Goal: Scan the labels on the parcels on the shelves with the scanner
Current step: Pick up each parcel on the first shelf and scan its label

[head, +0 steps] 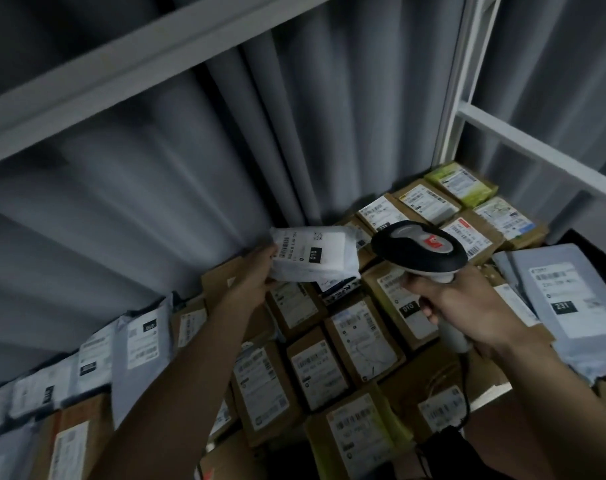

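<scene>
Shelf [536, 147] packed w/ labelled cardboard boxes [315, 368] & grey mailers [568, 303]. Left hand [256, 271] grips white parcel [315, 254] above them; right hand [467, 306] wraps scanner [421, 247] handle just beside it. Label text too blurred to read.

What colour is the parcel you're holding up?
White parcel, with a black number patch; head view.

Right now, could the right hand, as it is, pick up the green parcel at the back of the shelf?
Probably not: the right hand grips the grey-and-black scanner, leaving no finger free, though nothing blocks the green parcel.
</scene>
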